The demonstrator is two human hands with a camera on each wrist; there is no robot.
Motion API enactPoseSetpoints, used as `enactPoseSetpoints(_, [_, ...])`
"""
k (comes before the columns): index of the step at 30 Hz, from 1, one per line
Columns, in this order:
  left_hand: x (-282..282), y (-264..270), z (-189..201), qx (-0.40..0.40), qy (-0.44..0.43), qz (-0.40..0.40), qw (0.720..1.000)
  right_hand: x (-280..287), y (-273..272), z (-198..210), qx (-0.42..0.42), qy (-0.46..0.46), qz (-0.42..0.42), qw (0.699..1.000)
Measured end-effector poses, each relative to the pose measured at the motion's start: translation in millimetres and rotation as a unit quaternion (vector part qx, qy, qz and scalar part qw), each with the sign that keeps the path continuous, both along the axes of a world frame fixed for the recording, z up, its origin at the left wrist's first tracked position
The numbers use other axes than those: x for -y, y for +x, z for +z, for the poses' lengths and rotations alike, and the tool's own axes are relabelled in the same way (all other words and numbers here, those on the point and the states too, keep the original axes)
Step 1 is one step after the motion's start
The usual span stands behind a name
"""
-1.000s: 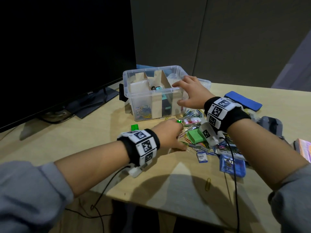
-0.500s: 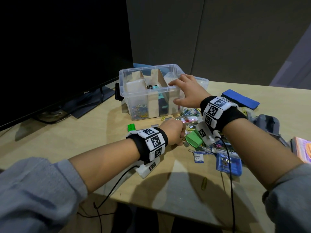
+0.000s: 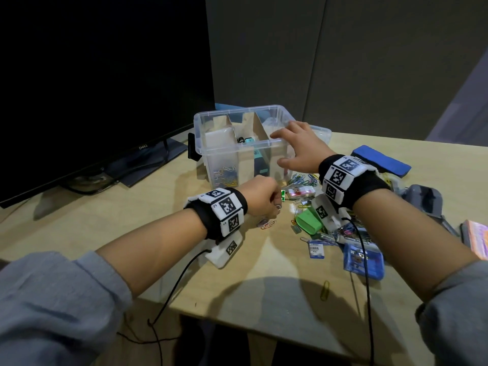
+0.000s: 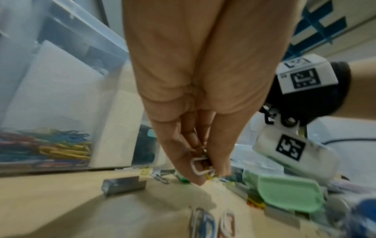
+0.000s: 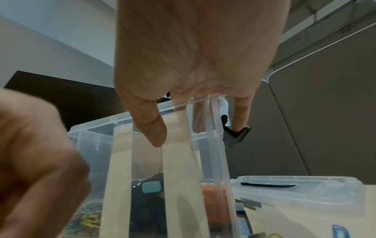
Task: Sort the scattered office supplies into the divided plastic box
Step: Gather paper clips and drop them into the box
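Note:
The clear divided plastic box [image 3: 253, 109] stands at the back of the desk; its left compartment holds coloured paper clips [image 3: 224, 175]. My right hand [image 3: 293, 146] grips the box's near right corner, fingers hooked over the rim and thumb [image 5: 154, 132] on the front wall. My left hand [image 3: 266, 202] hovers just in front of the box and pinches a few paper clips [image 4: 200, 167] between thumb and fingertips. Loose paper clips [image 3: 268, 224] lie on the desk under it.
A heap of supplies lies right of the left hand: a green case [image 3: 309, 221], a blue box [image 3: 363, 260], a pink staple box [image 3: 301, 192], a staple strip [image 4: 124, 184]. The lid [image 5: 295, 190] lies behind. A monitor [image 3: 92, 88] stands left, and a yellow clip [image 3: 325, 289] lies near the front edge.
My left hand has risen off the desk with paper clips pinched in it and moved slightly toward the box. The right hand has stayed on the box's corner.

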State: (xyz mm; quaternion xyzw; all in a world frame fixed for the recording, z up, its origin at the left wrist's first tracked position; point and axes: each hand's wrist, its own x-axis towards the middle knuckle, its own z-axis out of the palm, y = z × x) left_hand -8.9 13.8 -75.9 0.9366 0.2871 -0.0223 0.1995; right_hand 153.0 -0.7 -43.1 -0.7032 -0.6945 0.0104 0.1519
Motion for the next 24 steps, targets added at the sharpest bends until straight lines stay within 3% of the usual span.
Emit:
enactPoseSetpoints(5, [-12, -17, 24, 0.095, -0.061, 0.024, 0.993, 1, -1, 2, 0.001, -0.001, 0.003, 1.0])
enactPoseSetpoints(12, [-61, -47, 90, 0.226, 0.045, 0.155, 0.961, 1, -1, 4, -0.003, -0.013, -0.001, 1.0])
enactPoseSetpoints(16, [-84, -51, 94, 0.176, 0.126, 0.195, 0.957, 1, -1, 3, -0.001, -0.015, -0.001, 1.0])
enactPoseSetpoints(20, [-87, -45, 90, 0.106, 0.17, 0.186, 0.962, 0, -2, 4, -0.002, -0.019, -0.002, 1.0])
enactPoseSetpoints(24, [-80, -41, 85, 0.094, 0.232, 0.177, 0.952, 0, -1, 4, 0.001, -0.018, -0.004, 1.0])
